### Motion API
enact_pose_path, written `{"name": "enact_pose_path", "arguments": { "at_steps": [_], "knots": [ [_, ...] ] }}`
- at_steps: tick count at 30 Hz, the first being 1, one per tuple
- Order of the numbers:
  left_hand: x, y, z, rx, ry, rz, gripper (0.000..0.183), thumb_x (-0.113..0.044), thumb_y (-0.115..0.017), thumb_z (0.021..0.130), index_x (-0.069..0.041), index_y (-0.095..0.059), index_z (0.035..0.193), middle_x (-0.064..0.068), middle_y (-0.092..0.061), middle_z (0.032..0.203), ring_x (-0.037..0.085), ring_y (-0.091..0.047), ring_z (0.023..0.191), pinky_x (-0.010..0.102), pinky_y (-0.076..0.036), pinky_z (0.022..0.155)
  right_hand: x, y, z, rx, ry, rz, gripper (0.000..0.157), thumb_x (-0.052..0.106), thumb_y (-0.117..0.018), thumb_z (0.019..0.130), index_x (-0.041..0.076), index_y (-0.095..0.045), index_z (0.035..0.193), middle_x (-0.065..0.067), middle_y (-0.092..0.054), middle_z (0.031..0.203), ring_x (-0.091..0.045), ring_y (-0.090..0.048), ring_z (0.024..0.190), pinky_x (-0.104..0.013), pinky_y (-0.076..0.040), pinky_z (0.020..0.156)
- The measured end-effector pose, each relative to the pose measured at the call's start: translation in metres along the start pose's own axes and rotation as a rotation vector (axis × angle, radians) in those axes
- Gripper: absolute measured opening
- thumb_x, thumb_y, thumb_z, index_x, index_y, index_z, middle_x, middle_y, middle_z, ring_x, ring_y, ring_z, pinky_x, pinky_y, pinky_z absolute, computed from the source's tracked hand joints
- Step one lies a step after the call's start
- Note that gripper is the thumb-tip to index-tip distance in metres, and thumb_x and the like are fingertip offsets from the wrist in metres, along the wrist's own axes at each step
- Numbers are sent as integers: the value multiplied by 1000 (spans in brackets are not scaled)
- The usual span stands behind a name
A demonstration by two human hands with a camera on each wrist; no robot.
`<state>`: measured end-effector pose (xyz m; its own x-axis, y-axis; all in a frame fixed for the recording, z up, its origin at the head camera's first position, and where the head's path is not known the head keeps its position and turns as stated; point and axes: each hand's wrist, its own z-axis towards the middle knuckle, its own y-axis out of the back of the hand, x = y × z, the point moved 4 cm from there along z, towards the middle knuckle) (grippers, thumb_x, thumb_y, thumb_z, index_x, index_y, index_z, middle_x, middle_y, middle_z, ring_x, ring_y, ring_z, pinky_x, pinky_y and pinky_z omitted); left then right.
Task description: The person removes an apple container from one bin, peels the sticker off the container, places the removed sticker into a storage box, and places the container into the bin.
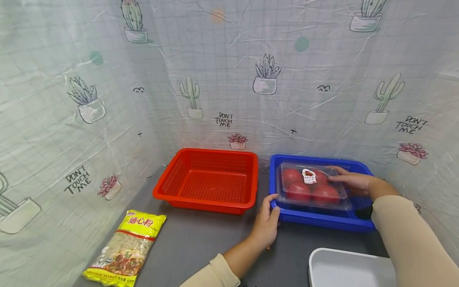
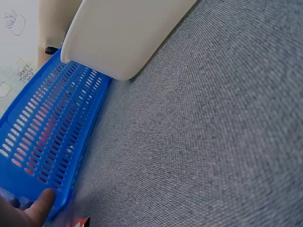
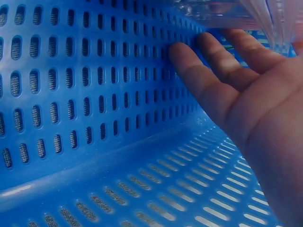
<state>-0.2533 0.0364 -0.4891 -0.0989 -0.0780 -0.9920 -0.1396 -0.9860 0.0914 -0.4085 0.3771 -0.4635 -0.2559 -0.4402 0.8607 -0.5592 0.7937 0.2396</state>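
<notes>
A clear plastic box of round red fruits (image 1: 299, 191) with a white label sits over the left part of the blue basket (image 1: 358, 223). My right hand (image 1: 349, 179) holds the box at its right end, thumb on the lid. In the right wrist view, the fingers (image 3: 203, 85) reach beneath the clear plastic, above the slotted basket floor, near a side wall. My left hand (image 1: 267, 223) grips the front left corner of the basket, its thumb (image 2: 42, 203) against the outer wall in the left wrist view.
To the left of the blue basket stands a red basket (image 1: 204, 205). A yellow-topped bag of pasta (image 1: 125, 247) lies on the grey table at the left. The white tray (image 1: 351, 267) is at the front right. A plastic curtain (image 1: 222, 79) printed with cacti surrounds the table's back and sides.
</notes>
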Motion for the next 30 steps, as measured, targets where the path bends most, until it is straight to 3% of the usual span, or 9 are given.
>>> {"name": "enact_pose_path", "arguments": {
  "at_steps": [4, 10, 14, 17, 19, 23, 30],
  "knots": [
    [2, 1, 0, -1, -13, 62, 43, -20, -48, 113, -29, -46, 156, 8, -53, 135, 23, -58, 105, 41, -53, 88, 1, -2, 0, 34, 16, 26, 97, 40, -52, 111, 23, 25, 167, -31, 12, 172, -59, -6, 155, -76, -22, 120],
    [1, 0, -2, -10, -51, 122, 46, -25, -47, 114, -29, -42, 159, 13, -50, 155, 36, -54, 135, 65, -42, 111, 2, -2, -4, 79, 56, 70, 90, 31, -49, 113, 25, 21, 168, -22, 27, 172, -58, 14, 156, -84, -9, 116],
    [-2, 0, -3, -3, -61, 130, 47, -26, -46, 114, -28, -41, 160, 15, -48, 158, 39, -51, 140, 69, -38, 114, 6, -1, -6, 72, 76, 107, 88, 26, -50, 112, 29, 16, 170, -19, 30, 172, -59, 16, 155, -88, -9, 113],
    [-4, 1, -3, -2, -64, 127, 47, -25, -46, 114, -29, -40, 160, 14, -47, 159, 39, -50, 140, 69, -37, 114, 11, 0, -9, 36, 100, 125, 86, 25, -51, 111, 31, 10, 171, -20, 18, 174, -56, 2, 156, -83, -21, 115],
    [-4, 1, -3, 1, -60, 119, 47, -25, -46, 114, -29, -40, 161, 14, -47, 159, 38, -49, 141, 69, -36, 116, 15, 2, -11, 0, 116, 148, 81, 27, -52, 111, 33, 2, 171, -21, 4, 174, -52, -16, 155, -74, -33, 116],
    [-3, 1, -2, 6, -55, 100, 47, -24, -45, 115, -29, -40, 161, 13, -45, 161, 37, -47, 144, 68, -33, 118, 22, 4, -13, -65, 145, 151, 69, 32, -52, 111, 29, -13, 167, -22, -12, 170, -33, -47, 136, -53, -52, 105],
    [1, 2, -1, 6, -57, 115, 48, -27, -45, 115, -30, -40, 162, 11, -47, 161, 33, -48, 144, 64, -36, 118, 26, 12, -13, -148, 199, 96, 63, 35, -50, 111, 23, -18, 165, -23, -20, 164, -23, -54, 122, -46, -57, 95]
  ]
}}
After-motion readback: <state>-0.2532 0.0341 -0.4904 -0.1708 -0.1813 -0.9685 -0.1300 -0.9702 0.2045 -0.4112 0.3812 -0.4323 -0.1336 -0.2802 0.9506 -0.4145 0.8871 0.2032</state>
